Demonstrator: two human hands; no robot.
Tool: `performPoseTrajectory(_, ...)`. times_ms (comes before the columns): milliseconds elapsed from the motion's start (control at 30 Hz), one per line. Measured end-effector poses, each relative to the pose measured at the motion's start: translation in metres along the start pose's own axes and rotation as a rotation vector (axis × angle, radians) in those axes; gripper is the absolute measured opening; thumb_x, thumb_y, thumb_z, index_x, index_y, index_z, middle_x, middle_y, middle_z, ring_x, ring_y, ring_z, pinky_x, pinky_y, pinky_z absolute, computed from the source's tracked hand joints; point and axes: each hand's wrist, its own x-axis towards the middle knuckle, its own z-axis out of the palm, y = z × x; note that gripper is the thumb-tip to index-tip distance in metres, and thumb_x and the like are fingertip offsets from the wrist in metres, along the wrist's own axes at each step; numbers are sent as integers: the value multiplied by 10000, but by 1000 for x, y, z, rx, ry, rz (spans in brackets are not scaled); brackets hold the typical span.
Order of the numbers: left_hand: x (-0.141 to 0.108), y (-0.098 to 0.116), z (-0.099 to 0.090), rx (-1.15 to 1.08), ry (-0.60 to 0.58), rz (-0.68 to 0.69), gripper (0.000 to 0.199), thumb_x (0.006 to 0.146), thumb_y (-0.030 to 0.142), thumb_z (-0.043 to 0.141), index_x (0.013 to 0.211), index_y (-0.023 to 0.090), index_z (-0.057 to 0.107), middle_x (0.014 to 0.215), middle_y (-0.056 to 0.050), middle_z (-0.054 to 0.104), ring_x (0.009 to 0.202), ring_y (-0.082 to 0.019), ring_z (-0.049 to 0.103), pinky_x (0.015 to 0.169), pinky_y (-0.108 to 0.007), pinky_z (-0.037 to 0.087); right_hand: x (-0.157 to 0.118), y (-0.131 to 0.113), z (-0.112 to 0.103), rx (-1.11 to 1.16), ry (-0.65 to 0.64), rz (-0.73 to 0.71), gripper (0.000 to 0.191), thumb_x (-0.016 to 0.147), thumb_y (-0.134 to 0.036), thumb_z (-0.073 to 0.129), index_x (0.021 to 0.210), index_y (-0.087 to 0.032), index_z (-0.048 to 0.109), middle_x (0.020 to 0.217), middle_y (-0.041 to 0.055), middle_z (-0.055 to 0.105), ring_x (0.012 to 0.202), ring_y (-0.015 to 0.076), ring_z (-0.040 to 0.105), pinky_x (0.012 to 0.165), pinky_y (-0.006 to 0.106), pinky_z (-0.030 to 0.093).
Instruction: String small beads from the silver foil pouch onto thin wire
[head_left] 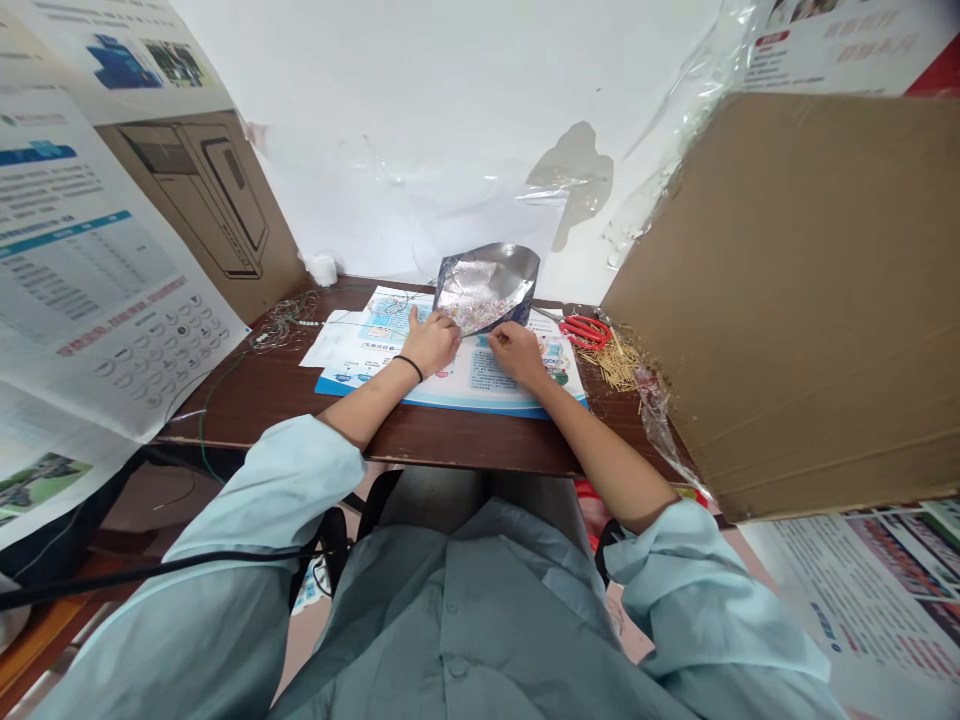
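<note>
A seated person in a pale blue shirt (457, 640) bends over a dark wooden table (255, 395), both hands at a foil pouch (487, 285). Silver on its inner face and dark at the edges, the pouch stands tilted just above a printed leaflet (480, 375), with small multicoloured pieces (469, 312) showing inside, too small to identify. The left hand (433, 342), a black wristband (409, 367) at its wrist, is partly closed, its fingers pinching the pouch's lower edge. The right hand (517, 355) is curled, its fingertips (496, 340) at the same edge; whether it grips cannot be told. To the right of the leaflet lie red-handled scissors (583, 332) and, just beside them, a heap of thin brass-coloured pins (616, 362). A tangle of fine wire (285, 322) sits on the table's far left. A large cardboard sheet (780, 300) leans in at the right, and printed posters (90, 260) line the left.
</note>
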Motion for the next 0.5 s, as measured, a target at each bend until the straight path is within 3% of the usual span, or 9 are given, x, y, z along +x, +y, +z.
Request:
performPoseTrajectory(267, 1, 2, -6, -14, 74, 20, 316, 897, 178, 471, 1075, 220, 729, 1168, -139, 688, 1166, -330, 545, 1121, -647, 214, -2, -5, -6, 98, -65, 20, 97, 859, -224, 507, 811, -219, 592, 774, 0, 685, 723, 157, 604, 748, 278, 433)
performPoseTrajectory(400, 2, 7, -6, -181, 142, 49, 333, 899, 159, 461, 1110, 175, 719, 1159, -149, 686, 1152, -296, 566, 1047, -488, 386, -3, -5, -5, 116, -91, 5, 119, 852, -193, 490, 833, -217, 605, 719, -15, 666, 665, 145, 580, 705, 260, 419)
performPoseTrajectory(500, 2, 12, -6, -369, 251, 7, 286, 889, 154, 496, 1064, 171, 722, 1107, -130, 698, 1127, -267, 589, 1015, -419, 427, -3, -4, -5, 76, -103, -9, 143, 852, -195, 490, 851, -209, 633, 704, -12, 649, 649, 147, 554, 677, 260, 394)
